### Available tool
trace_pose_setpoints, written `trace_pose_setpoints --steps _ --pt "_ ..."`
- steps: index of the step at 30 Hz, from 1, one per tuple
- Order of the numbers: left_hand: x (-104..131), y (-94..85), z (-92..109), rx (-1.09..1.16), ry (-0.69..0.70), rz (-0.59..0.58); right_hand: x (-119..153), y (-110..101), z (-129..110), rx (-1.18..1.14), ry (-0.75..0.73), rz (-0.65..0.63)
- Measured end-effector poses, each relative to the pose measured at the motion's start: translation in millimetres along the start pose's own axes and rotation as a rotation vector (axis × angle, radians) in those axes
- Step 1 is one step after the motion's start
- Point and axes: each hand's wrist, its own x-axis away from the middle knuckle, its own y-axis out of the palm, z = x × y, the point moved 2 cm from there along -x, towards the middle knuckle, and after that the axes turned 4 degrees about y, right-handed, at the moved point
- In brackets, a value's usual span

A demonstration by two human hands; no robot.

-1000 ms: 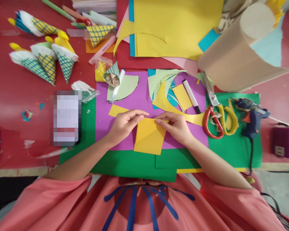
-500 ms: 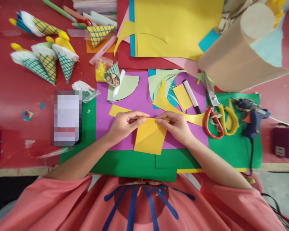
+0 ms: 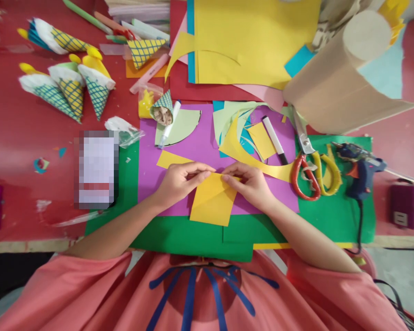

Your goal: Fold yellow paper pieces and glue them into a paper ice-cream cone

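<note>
Between my hands a yellow paper piece [image 3: 214, 200] hangs over the purple sheet [image 3: 189, 122] and the green sheet [image 3: 179, 236]. My left hand [image 3: 186, 182] pinches its top left corner between thumb and fingers. At the top right corner, my right hand [image 3: 249, 184] pinches the same paper. A yellow strip [image 3: 172, 160] lies just behind my left hand. Beyond my right hand are a curved yellow offcut [image 3: 239, 149], a small yellow piece [image 3: 262, 140] and a black-capped marker [image 3: 275, 140].
Scissors [image 3: 305, 158] and a glue gun [image 3: 362, 170] lie to the right, below a large brown paper cone [image 3: 334, 82]. Several small patterned cones [image 3: 96, 92] are at the back left, above a blurred-out phone [image 3: 98, 170]. Large yellow sheets [image 3: 255, 41] lie at the back.
The crease line across the yellow paper no longer shows, and its lower edge sits slightly lower and further left. Both hands keep their pinch. The whole view has shifted slightly.
</note>
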Motion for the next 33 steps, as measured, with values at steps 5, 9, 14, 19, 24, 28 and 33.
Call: trace_pose_setpoints --steps 5,9,14,19,24,28,33 --pt "2 6.8 5 -0.029 0.053 -0.065 2 5 -5 0.038 -0.019 -0.033" --pt "3 9.3 4 -0.035 0.062 -0.062 3 6 -6 0.077 -0.03 -0.023" --pt "4 7.2 3 -0.03 0.033 -0.033 3 4 -5 0.065 -0.028 0.009" --pt "2 -2.6 -2 0.041 -0.061 0.141 1 -2 -3 -0.017 0.046 0.106" --pt "1 -4.5 -5 0.062 -0.077 0.151 0 -4 -2 -0.06 0.047 0.131" --pt "0 -1.1 -1 0.044 -0.041 0.09 1 -1 -2 0.0 0.005 0.09" --pt "-1 3.9 4 -0.078 0.032 -0.026 3 3 -1 0.126 -0.037 0.039"
